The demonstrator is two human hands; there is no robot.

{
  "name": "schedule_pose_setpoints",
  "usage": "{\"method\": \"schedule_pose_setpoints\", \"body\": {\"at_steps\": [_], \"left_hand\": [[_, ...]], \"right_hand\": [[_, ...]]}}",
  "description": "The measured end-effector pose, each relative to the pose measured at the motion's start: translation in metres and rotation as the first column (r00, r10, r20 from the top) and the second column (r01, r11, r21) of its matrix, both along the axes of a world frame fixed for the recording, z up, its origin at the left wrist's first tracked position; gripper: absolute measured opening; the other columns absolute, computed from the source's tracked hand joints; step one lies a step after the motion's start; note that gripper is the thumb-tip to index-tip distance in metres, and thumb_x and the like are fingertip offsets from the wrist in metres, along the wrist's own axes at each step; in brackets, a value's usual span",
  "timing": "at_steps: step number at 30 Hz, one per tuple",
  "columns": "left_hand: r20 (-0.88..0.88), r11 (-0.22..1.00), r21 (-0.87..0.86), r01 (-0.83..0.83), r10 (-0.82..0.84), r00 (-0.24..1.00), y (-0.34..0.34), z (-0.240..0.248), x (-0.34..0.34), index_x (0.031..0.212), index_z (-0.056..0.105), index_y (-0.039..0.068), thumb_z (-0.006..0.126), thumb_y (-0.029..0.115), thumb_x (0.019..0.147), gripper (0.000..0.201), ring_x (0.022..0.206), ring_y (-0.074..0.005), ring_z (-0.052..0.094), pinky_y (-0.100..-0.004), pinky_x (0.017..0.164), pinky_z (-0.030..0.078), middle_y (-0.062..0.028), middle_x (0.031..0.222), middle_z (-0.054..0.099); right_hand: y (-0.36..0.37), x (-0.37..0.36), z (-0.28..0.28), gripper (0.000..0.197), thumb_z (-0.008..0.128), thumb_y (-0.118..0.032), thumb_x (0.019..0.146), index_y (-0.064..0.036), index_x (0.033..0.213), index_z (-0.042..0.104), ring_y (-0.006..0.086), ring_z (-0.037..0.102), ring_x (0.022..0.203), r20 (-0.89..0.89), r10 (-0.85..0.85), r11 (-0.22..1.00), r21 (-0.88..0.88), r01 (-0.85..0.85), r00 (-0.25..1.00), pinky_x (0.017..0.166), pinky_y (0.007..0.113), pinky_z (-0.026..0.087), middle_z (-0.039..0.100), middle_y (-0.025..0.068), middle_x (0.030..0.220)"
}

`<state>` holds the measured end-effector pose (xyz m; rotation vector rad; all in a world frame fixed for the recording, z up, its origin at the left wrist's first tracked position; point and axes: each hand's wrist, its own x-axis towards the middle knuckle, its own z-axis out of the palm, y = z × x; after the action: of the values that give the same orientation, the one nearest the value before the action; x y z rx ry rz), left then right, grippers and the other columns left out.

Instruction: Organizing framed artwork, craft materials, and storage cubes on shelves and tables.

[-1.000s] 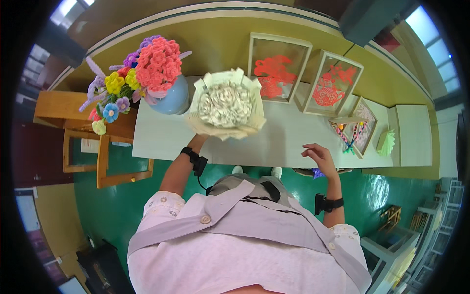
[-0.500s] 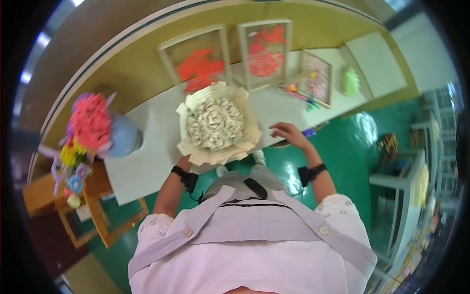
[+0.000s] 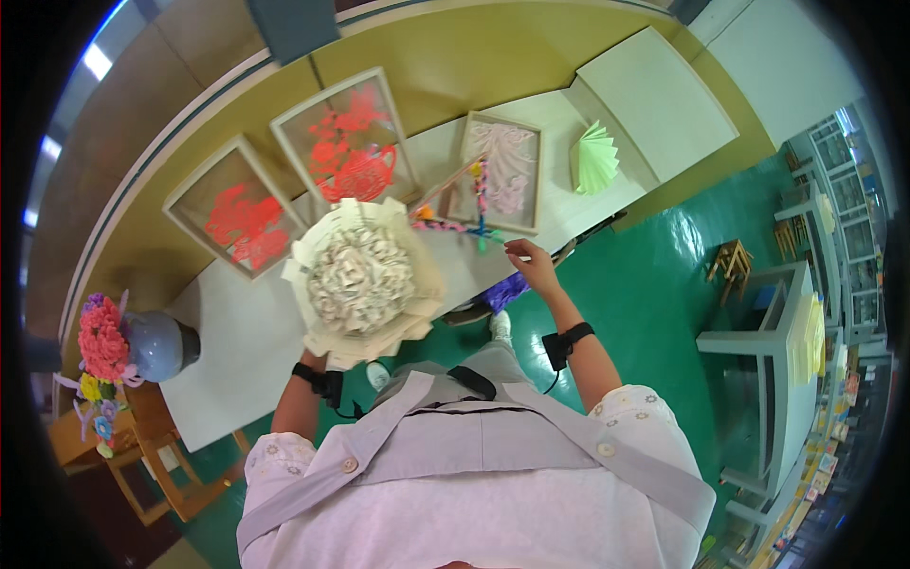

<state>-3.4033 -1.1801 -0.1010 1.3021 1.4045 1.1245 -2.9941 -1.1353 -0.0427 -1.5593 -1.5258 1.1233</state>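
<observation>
A round bouquet (image 3: 360, 280) of folded, printed-paper flowers in cream paper wrapping is held up in front of me. My left hand (image 3: 316, 361) grips it from below, its fingers hidden by the wrapping. My right hand (image 3: 534, 267) reaches over the table's front edge, fingers loosely stretched and apart. Its fingertips are close by the green end of a triangular decoration (image 3: 482, 201) wound with coloured bits and small flowers; contact is unclear. That decoration lies partly over a wooden frame (image 3: 537, 180) with a pale pink relief.
Two frames with red paper-cuts (image 3: 246, 228) lean at the back of the white table (image 3: 223, 332). A green paper fan (image 3: 594, 161) stands on the right. Left are a blue-grey vase (image 3: 156, 346), colourful flowers (image 3: 102, 339) and a wooden stool (image 3: 175, 465). A purple item (image 3: 505, 292) shows below the edge.
My view has turned to the right, and the bouquet in my left hand came along. My right hand has reached closer to the triangular decoration.
</observation>
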Motion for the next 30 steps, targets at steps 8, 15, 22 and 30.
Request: {"method": "schedule_pose_setpoints", "body": {"at_steps": [8,15,22,30], "left_hand": [[-0.063,0.943,-0.138,-0.302,0.296,0.953,-0.052,0.015,0.004,0.11,0.051,0.002,0.057,0.015,0.078,0.035,0.084,-0.0194,0.053,-0.0317,0.073,0.041,-0.0051,0.09,0.056],[-0.093,0.897,-0.2,-0.395,0.384,0.919,-0.077,0.042,0.01,0.11,0.052,0.001,0.055,0.014,0.08,0.033,0.08,-0.0178,0.052,-0.0306,0.07,0.041,-0.0037,0.086,0.056],[-0.548,0.94,0.011,-0.342,0.292,0.784,-0.077,-0.008,-0.003,0.11,0.051,0.0,0.055,0.011,0.08,0.032,0.075,-0.0148,0.05,-0.0276,0.066,0.04,-0.0023,0.083,0.055],[-0.572,0.915,0.087,-0.393,0.369,0.733,-0.07,-0.017,0.029,0.109,0.051,0.0,0.055,0.01,0.079,0.031,0.073,-0.0131,0.049,-0.0257,0.064,0.039,-0.0017,0.081,0.054]], "right_hand": [[0.047,0.063,0.014,0.06,0.069,-0.014,0.061,-0.0158,0.116,0.044,0.0284,0.033,0.116,0.627,0.295,0.842,0.185,-0.506,0.721,0.091,0.047,0.032,0.038,0.0059,0.123],[0.078,0.058,-0.006,0.066,0.069,-0.029,0.063,-0.0216,0.122,0.04,0.0279,0.025,0.122,0.767,0.266,0.779,0.186,-0.598,0.584,0.094,0.059,0.023,0.031,0.0039,0.131],[0.1,0.074,0.011,0.034,0.066,-0.025,0.067,-0.0124,0.097,0.059,0.0219,0.049,0.103,0.667,0.293,0.56,0.461,-0.688,0.685,0.082,0.031,0.044,0.054,0.0037,0.108],[0.15,0.089,0.092,0.033,0.068,-0.018,0.067,-0.0061,0.095,0.056,0.0253,0.055,0.091,0.381,0.3,0.62,0.619,-0.482,0.874,0.072,0.033,0.047,0.058,0.0071,0.097]]}}
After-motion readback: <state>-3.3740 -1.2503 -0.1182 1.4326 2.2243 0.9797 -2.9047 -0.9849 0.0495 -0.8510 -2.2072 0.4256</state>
